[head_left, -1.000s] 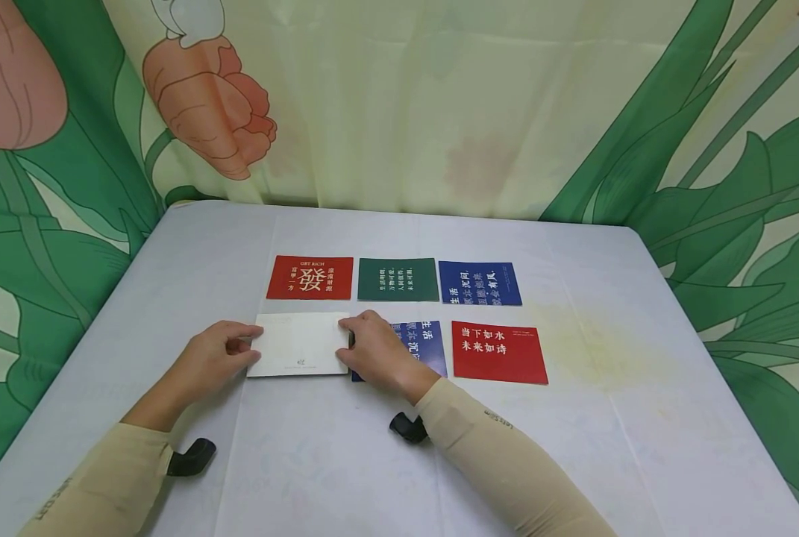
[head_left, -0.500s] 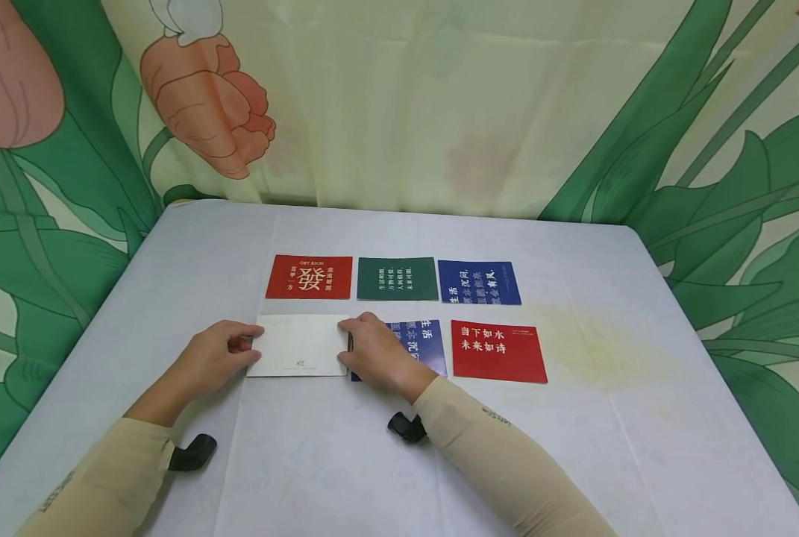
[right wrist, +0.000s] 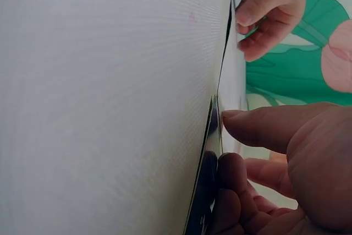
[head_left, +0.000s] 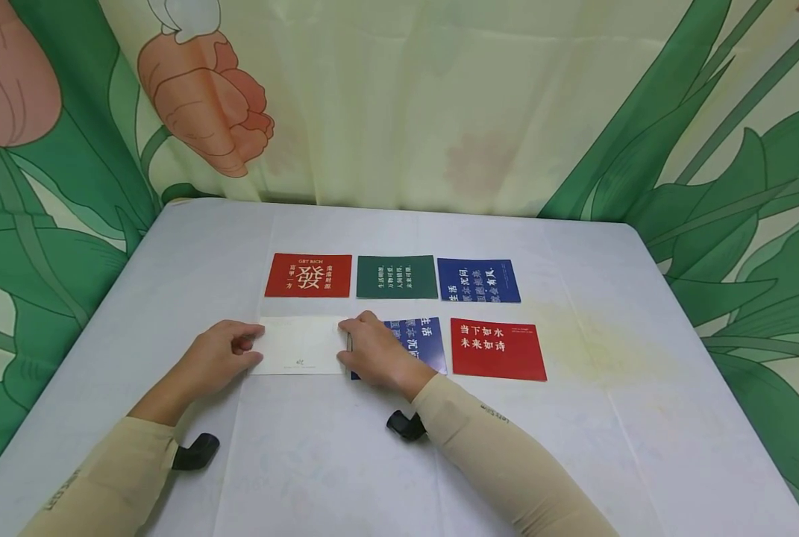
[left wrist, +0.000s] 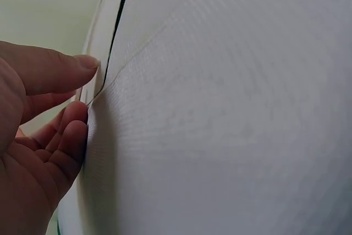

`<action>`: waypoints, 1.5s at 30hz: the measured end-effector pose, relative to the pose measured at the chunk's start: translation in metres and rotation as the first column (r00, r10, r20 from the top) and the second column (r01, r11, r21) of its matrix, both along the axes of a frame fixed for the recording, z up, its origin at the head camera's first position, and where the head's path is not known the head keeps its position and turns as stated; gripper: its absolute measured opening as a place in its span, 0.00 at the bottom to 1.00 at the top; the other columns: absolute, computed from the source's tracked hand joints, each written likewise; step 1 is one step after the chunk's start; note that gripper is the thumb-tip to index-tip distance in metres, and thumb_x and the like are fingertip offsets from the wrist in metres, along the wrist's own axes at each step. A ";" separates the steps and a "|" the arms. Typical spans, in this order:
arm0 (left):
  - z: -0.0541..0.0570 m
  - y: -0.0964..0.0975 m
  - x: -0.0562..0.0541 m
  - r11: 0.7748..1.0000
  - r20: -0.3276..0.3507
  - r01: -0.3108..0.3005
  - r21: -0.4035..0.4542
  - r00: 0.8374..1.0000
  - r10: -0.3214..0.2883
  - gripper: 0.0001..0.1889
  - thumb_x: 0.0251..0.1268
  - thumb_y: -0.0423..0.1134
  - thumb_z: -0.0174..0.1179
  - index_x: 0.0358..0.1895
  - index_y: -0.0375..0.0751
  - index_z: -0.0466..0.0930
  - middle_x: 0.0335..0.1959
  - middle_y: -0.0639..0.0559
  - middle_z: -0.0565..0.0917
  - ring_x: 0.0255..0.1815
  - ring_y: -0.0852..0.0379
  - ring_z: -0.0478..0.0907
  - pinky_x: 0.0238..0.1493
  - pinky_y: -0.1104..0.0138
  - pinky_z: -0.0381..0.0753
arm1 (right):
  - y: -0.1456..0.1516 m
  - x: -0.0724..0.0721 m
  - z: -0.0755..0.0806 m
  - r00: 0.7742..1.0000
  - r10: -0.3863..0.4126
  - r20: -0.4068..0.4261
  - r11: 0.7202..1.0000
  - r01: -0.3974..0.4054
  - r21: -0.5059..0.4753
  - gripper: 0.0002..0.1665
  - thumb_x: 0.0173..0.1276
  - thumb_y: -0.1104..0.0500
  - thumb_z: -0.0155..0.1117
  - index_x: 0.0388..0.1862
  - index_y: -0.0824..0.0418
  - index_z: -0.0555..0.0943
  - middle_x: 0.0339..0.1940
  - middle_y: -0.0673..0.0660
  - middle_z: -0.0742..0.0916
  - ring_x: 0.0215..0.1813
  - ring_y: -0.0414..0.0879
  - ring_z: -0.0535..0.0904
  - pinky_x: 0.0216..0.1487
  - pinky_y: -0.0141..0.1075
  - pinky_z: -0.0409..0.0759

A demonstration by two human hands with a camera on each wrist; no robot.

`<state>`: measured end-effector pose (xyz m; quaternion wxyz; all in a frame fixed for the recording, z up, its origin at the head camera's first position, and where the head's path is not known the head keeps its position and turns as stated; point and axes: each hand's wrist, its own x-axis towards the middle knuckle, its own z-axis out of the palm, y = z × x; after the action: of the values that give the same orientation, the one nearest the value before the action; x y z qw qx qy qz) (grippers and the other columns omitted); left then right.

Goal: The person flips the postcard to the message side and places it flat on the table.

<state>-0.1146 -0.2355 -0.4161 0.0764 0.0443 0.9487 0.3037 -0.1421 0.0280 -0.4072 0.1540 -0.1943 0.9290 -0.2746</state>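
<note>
A blank-looking white card, with a small printed mark near its lower edge, lies flat or almost flat on the table. My left hand pinches its left edge with curled thumb and fingers. At the opposite edge my right hand holds it between thumb and fingertips, the wrist crossing over a blue card with white lettering. Both wrist views show a thin dark gap along the card's near edge; the left wrist view has the left hand's thumb at the corner.
Behind lie a red card, a green card and another blue card in a row. A second red card sits to the right. All rest on a white-covered table before a floral curtain.
The white card has come down slightly toward the table, its far edge dropping, with both hands staying at its sides. The other cards have not moved.
</note>
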 end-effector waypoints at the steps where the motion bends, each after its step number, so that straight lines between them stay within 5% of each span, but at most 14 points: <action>1: 0.001 0.001 0.000 1.000 0.002 0.000 -0.003 1.000 0.000 0.26 0.62 0.33 0.67 0.62 0.26 0.76 0.46 0.38 0.77 0.44 0.44 0.72 0.44 0.57 0.79 | 0.000 0.000 0.000 1.000 0.000 0.001 1.000 0.000 0.002 0.31 0.70 0.58 0.66 0.71 0.63 0.73 0.61 0.60 0.76 0.53 0.48 0.72 0.51 0.34 0.76; 20: 0.004 0.003 -0.002 1.000 0.017 0.016 -0.009 1.000 -0.016 0.27 0.62 0.33 0.68 0.63 0.26 0.75 0.47 0.38 0.76 0.45 0.44 0.72 0.46 0.56 0.79 | 0.003 -0.001 0.003 1.000 0.013 0.014 1.000 -0.013 0.009 0.36 0.71 0.53 0.65 0.74 0.63 0.68 0.62 0.60 0.76 0.54 0.48 0.71 0.56 0.36 0.75; 27: 0.010 0.006 0.003 0.999 -0.005 0.019 0.044 1.000 -0.019 0.29 0.62 0.37 0.69 0.65 0.30 0.74 0.55 0.34 0.74 0.50 0.39 0.75 0.51 0.48 0.80 | 0.002 0.007 0.012 0.999 -0.010 -0.033 0.995 0.007 -0.102 0.36 0.71 0.52 0.65 0.74 0.63 0.68 0.60 0.58 0.77 0.58 0.46 0.73 0.60 0.36 0.75; 35: 0.026 0.028 0.010 0.984 -0.100 0.086 0.159 0.993 -0.071 0.34 0.62 0.36 0.70 0.70 0.34 0.68 0.66 0.35 0.69 0.62 0.37 0.70 0.60 0.43 0.73 | 0.026 0.015 0.027 0.997 0.012 -0.070 0.983 -0.025 -0.184 0.43 0.66 0.52 0.70 0.76 0.61 0.64 0.67 0.58 0.76 0.62 0.50 0.74 0.61 0.43 0.77; 45: 0.031 0.064 0.013 0.974 -0.115 0.178 0.142 0.980 -0.163 0.48 0.52 0.38 0.77 0.76 0.37 0.60 0.73 0.38 0.65 0.73 0.37 0.61 0.64 0.38 0.66 | 0.073 0.024 0.031 0.997 0.047 -0.057 0.981 -0.056 -0.188 0.55 0.58 0.49 0.77 0.79 0.59 0.60 0.74 0.56 0.70 0.72 0.53 0.66 0.67 0.52 0.70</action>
<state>-0.1019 -0.1714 -0.3854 0.0499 0.1469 0.9181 0.3647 -0.1185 0.1014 -0.3766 0.1174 -0.2392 0.8971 -0.3525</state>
